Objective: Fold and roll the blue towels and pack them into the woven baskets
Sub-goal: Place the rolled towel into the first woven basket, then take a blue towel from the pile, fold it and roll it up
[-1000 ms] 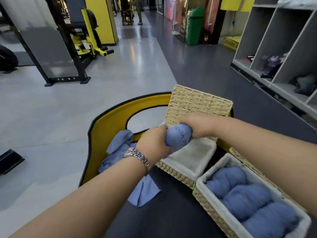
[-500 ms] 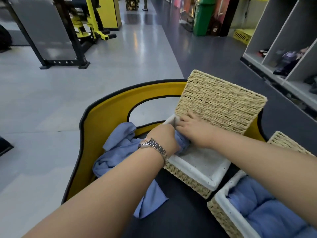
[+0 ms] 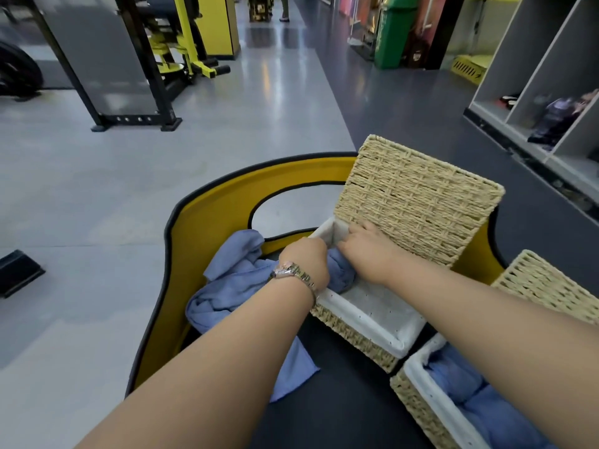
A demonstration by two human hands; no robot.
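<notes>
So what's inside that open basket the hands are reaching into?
A white cloth lining and one rolled blue towel at the far end of the open basket, under the left hand and right hand. The hands cover most of the towel.

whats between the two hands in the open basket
In the head view, a rolled blue towel sits between the left hand and the right hand, pressed into the far end of the white-lined basket.
</notes>
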